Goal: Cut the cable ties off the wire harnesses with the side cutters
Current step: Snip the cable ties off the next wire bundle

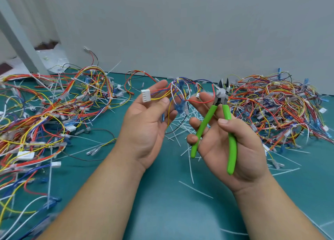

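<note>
My left hand [147,124], palm up, pinches a small wire harness [178,95] of red, yellow, blue and white wires between thumb and fingers; its white connector [145,95] lies on my fingertips. My right hand [229,145] grips the green-handled side cutters [219,113], jaws open and pointing up at the right of the harness. The harness's red wire runs over my right fingertips beside the cutter head. I cannot make out a cable tie on the held harness.
A big pile of tangled harnesses [45,109] covers the left of the green mat [162,203]. Another pile [274,105] lies at the right. Cut white cable ties [182,131] are scattered under and between my hands. A grey wall [180,31] stands behind.
</note>
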### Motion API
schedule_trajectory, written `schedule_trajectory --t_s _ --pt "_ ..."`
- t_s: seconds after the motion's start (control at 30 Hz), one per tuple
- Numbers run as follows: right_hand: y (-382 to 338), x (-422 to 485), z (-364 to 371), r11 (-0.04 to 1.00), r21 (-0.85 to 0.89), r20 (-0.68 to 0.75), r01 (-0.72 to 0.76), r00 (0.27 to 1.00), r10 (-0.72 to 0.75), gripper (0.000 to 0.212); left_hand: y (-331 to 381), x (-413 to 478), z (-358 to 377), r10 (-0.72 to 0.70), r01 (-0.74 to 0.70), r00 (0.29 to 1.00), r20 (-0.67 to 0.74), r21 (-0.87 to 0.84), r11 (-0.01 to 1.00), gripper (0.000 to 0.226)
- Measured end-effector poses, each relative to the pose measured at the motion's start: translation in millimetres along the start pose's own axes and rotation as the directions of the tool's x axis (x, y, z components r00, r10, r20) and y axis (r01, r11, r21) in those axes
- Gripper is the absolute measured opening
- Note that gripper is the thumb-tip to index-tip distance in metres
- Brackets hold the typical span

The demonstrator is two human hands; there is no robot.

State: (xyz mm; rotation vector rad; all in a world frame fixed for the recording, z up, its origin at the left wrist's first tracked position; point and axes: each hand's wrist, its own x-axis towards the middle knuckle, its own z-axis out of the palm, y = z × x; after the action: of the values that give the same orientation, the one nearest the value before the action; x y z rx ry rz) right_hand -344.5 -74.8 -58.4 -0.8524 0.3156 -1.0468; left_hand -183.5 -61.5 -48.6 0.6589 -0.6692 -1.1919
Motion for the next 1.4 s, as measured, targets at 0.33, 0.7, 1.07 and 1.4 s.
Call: schedule_trajectory --t_s 0.33,0.7,1.07,1.4 --pt "4.9 0.5 -1.6 0.994 -0.073 -0.060 -0.086 0.995 0.082 0.060 -7.4 -2.6 0.2 0.165 -0.183 0.983 0.080 0.416 0.891 0.041" --pt "3.7 0.3 -1.1 0.994 0.009 0.057 -0.108 0.993 0.108 0.076 -17.4 -10.3 -5.5 0.148 -0.295 0.955 0.256 0.782 0.549 0.045" --pt "-12.5 4.0 -12.1 0.981 0.194 0.002 0.008 1.000 -0.009 0.055 -4.7 -5.8 -16.5 0.128 -0.221 0.965 0.228 0.973 -0.064 0.062" --pt "-13.7 6.6 -18.7 0.968 0.247 -0.085 0.045 0.996 -0.024 0.055 -8.3 1.0 -24.1 0.294 -0.108 0.955 0.036 0.966 0.233 0.013"
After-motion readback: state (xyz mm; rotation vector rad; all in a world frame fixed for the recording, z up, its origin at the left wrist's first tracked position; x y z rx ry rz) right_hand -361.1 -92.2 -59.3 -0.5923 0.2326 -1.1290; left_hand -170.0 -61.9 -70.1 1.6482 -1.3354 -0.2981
